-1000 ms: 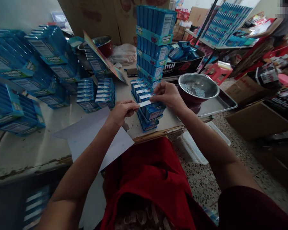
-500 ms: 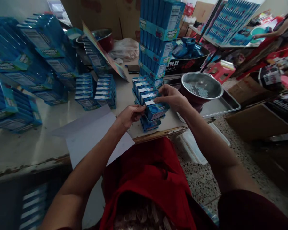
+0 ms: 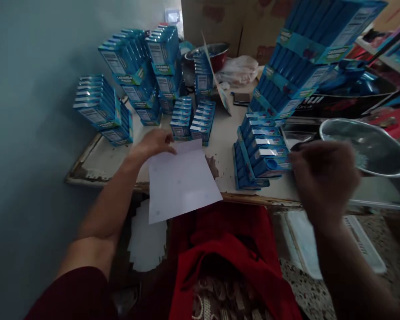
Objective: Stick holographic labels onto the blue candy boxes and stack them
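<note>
My left hand (image 3: 158,143) is at the upper left edge of a white sheet of paper (image 3: 183,182), its fingers curled onto it. The sheet hangs over the table's front edge. My right hand (image 3: 326,178) is smeared by motion, to the right of a block of small blue boxes (image 3: 253,151); whether it holds anything cannot be made out. White strips lie across the tops of these boxes, which rest in a blue tray. A metal bowl (image 3: 370,146) with small pale blue pieces is beyond my right hand.
Stacks of blue boxes (image 3: 130,84) stand at the left, with two lower box groups (image 3: 182,118) near the paper. A tall box stack (image 3: 306,58) leans in view at right. Behind are a red bowl (image 3: 220,53), a plastic bag (image 3: 238,71) and a dark phone-like object (image 3: 241,98).
The view has swung left. My hands have left the white strip on the boxes, where it now lies. My left hand has moved to the paper; my right hand has drawn away rightward.
</note>
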Demonstrator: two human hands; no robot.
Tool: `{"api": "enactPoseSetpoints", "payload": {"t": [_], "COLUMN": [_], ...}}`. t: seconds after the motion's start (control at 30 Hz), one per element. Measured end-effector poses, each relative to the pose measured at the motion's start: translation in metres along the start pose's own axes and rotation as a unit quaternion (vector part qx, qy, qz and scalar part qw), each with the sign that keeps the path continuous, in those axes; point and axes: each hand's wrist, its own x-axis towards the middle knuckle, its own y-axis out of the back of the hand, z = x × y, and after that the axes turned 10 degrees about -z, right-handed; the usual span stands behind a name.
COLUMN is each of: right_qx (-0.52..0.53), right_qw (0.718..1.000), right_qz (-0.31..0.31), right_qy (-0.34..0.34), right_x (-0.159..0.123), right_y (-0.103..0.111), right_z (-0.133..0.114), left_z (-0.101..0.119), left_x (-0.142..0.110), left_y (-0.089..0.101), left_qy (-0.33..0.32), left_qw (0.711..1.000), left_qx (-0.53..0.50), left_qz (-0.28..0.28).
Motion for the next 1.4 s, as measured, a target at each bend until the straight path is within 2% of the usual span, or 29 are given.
{"api": "enactPoseSetpoints", "payload": {"t": [0.03, 0.1, 0.17, 0.23, 0.33, 0.4, 0.43, 0.53, 0.6, 0.67, 0.7, 0.77, 0.83, 0.97, 1.07, 1.2, 1.4], "right_qx": [0.007, 0.021, 0.034, 0.042, 0.000, -0.034, -0.043, -0.034, -0.013, 0.000, 0.001, -0.010, -0.035, -0.078, -0.086, -0.084, -0.093], "right_qw": [0.996, 0.982, 0.977, 0.965, 0.923, 0.888, 0.875, 0.867, 0.875, 0.880, 0.882, 0.891, 0.904, 0.915, 0.910, 0.907, 0.910], "right_qz": [-0.014, -0.083, -0.148, -0.233, -0.379, -0.453, -0.477, -0.494, -0.481, -0.472, -0.466, -0.447, -0.417, -0.364, -0.361, -0.367, -0.360], "right_qy": [0.083, 0.167, 0.149, 0.110, 0.072, 0.071, 0.069, 0.053, 0.052, 0.061, 0.066, 0.074, 0.086, 0.155, 0.188, 0.188, 0.181], "right_x": [-0.009, -0.018, -0.014, 0.001, 0.027, 0.039, 0.043, 0.048, 0.046, 0.044, 0.042, 0.038, 0.034, 0.022, 0.006, -0.018, -0.031], "right_y": [-0.015, -0.056, -0.106, -0.156, -0.215, -0.240, -0.247, -0.258, -0.259, -0.260, -0.260, -0.261, -0.261, -0.262, -0.263, -0.264, -0.259], "right_z": [-0.012, -0.028, -0.035, -0.036, -0.039, -0.043, -0.045, -0.045, -0.043, -0.040, -0.040, -0.040, -0.041, -0.040, -0.037, -0.032, -0.026], "left_z": [-0.009, -0.014, -0.010, -0.005, -0.006, -0.009, -0.010, -0.012, -0.011, -0.010, -0.010, -0.009, -0.009, -0.006, -0.007, -0.010, -0.007], "left_x": [-0.010, -0.034, -0.057, -0.075, -0.089, -0.091, -0.091, -0.090, -0.087, -0.079, -0.074, -0.063, -0.053, -0.043, -0.039, -0.037, -0.040], "left_y": [-0.013, -0.048, -0.084, -0.111, -0.127, -0.126, -0.124, -0.111, -0.099, -0.088, -0.083, -0.076, -0.074, -0.075, -0.074, -0.070, -0.067], "left_qy": [-0.031, -0.102, -0.176, -0.248, -0.309, -0.319, -0.321, -0.288, -0.205, -0.110, -0.076, -0.042, -0.033, -0.034, -0.020, 0.012, -0.004], "left_qw": [0.999, 0.991, 0.969, 0.936, 0.894, 0.888, 0.893, 0.932, 0.958, 0.972, 0.977, 0.989, 0.992, 0.986, 0.981, 0.967, 0.977], "left_qx": [0.013, 0.072, 0.157, 0.224, 0.273, 0.279, 0.268, 0.171, 0.098, 0.045, 0.019, -0.039, -0.092, -0.149, -0.192, -0.254, -0.211], "left_qz": [-0.009, 0.038, 0.075, 0.107, 0.171, 0.179, 0.167, 0.140, 0.175, 0.205, 0.196, 0.139, 0.084, 0.060, 0.035, -0.013, -0.032]}}
